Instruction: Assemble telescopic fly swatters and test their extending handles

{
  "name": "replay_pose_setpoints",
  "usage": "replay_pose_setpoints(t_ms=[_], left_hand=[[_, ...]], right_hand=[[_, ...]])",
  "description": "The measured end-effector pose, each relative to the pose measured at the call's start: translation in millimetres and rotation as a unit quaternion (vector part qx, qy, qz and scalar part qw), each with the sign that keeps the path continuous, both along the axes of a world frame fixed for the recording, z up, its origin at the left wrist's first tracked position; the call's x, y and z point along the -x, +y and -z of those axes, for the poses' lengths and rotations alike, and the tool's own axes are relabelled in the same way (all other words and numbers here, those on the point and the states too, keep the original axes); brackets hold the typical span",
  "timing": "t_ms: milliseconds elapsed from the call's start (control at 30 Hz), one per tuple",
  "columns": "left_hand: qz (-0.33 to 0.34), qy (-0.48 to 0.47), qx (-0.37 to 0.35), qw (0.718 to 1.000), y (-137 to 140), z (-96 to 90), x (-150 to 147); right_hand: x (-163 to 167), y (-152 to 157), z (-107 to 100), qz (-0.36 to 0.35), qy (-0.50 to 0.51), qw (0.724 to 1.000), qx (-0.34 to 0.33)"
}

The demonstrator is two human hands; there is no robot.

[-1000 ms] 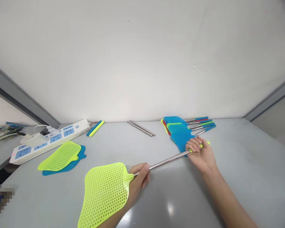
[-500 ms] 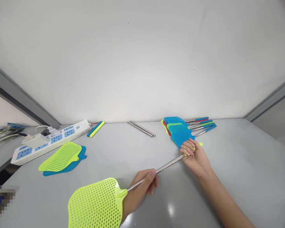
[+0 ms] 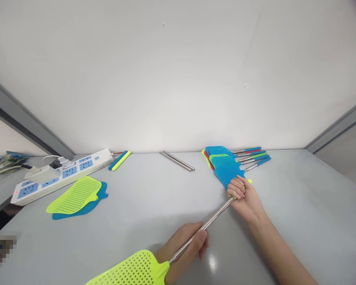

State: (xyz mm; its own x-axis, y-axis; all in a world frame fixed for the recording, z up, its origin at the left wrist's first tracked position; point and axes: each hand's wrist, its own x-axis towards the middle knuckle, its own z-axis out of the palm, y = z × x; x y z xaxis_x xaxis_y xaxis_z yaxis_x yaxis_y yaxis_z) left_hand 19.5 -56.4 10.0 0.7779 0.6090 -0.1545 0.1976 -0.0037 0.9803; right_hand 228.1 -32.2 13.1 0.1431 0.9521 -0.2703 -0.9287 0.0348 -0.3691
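Observation:
A fly swatter (image 3: pixel 133 269) with a yellow-green perforated head and a telescopic metal rod slants across the front of the table, its head partly cut off by the lower edge. My left hand (image 3: pixel 186 245) is closed around the rod a little above the head. Wrapped round the yellow-green grip at the other end is my right hand (image 3: pixel 243 198); most of the grip is hidden by the fingers. Just beyond that hand lies a fanned pile of finished-looking swatters (image 3: pixel 227 170) with blue, green and red parts.
Two metal rods (image 3: pixel 178 161) lie near the wall. Blue and yellow-green grips (image 3: pixel 121 161) rest beside a white power strip (image 3: pixel 101 160) with plugs. Loose swatter heads, one yellow-green (image 3: pixel 77 196) over one blue (image 3: pixel 102 192), lie at left on the grey table (image 3: pixel 308 206).
The swatter's head has dropped toward the lower edge and the rod tilts more steeply. My left hand has shifted slightly right and down; my right hand stays nearly in place.

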Motion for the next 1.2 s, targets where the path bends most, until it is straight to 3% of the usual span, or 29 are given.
replay_pose_setpoints(t_ms=[100, 400, 733, 1200], left_hand=[[-0.024, 0.004, -0.001, 1.000, -2.7, 1.4, 0.8], [-0.040, -0.071, 0.119, 0.990, -1.7, -2.2, 3.4], [-0.038, -0.110, 0.177, 0.977, 2.9, -0.2, 3.3], [-0.058, -0.129, 0.200, 0.969, 9.4, 1.2, 4.4]], right_hand=[[3.5, -1.8, 1.5, 0.023, -0.009, 1.000, 0.005], [17.7, -9.3, 6.8, 0.108, 0.017, 0.994, 0.002], [30.9, -14.8, -2.8, 0.116, 0.091, 0.989, 0.017], [43.9, -20.1, -12.2, 0.124, 0.056, 0.991, 0.009]])
